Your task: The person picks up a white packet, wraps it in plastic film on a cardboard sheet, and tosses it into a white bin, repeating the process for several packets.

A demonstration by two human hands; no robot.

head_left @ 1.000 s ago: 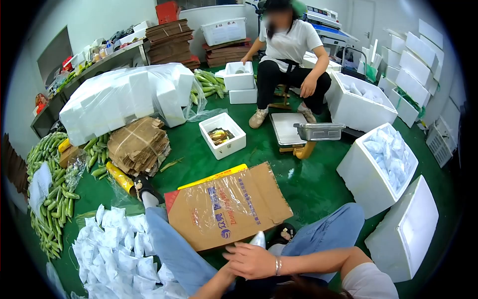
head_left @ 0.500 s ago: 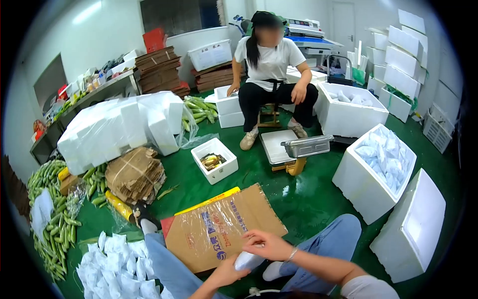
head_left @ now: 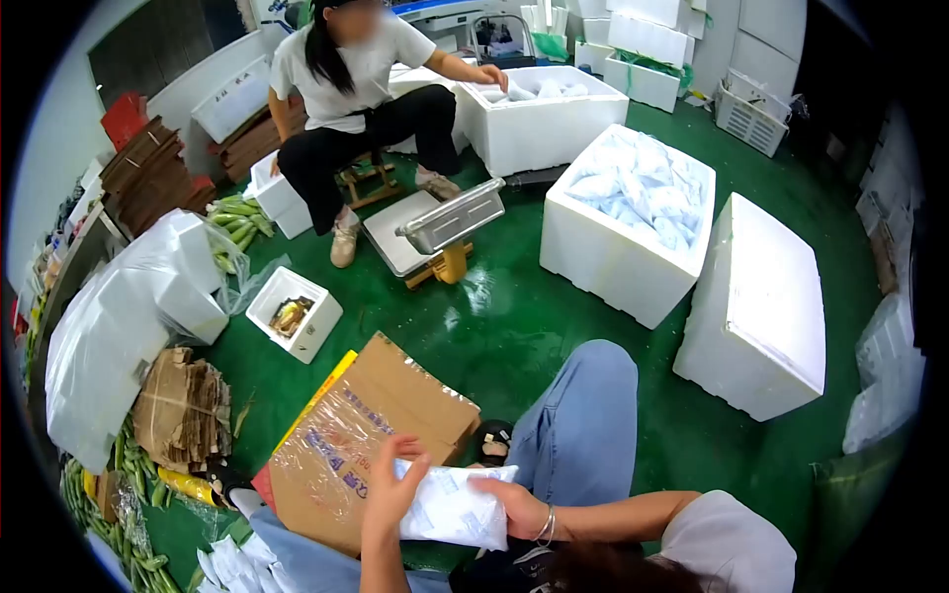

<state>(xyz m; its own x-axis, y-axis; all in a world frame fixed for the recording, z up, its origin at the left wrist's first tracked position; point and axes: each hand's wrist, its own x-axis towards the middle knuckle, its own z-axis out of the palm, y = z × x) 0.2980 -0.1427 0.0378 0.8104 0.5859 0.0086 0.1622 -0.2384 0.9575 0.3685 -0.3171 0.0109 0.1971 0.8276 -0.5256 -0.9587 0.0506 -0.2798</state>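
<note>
A white plastic packet with pale blue print (head_left: pixel 455 504) is held low in front of me, above my lap. My right hand (head_left: pixel 519 506) grips its right end, thumb on top. At its left end is my left hand (head_left: pixel 397 479), fingers spread and raised, with the palm side against the packet. Beneath and beyond lies a flat brown cardboard sheet (head_left: pixel 371 425) with blue print and clear film. More white packets (head_left: pixel 237 565) lie in a heap at the lower left.
A seated person (head_left: pixel 366 109) reaches into a white foam box (head_left: pixel 544 128). Between us stand a scale (head_left: pixel 405 237) and a small foam box (head_left: pixel 321 331). On the right are a foam box of packets (head_left: pixel 603 257) and another foam box (head_left: pixel 756 306). Green vegetables (head_left: pixel 129 504) lie left.
The view has swung right and down. My left hand has opened, and the packet now lies flat, with my right hand on its end. The co-worker's arm has moved into the foam box.
</note>
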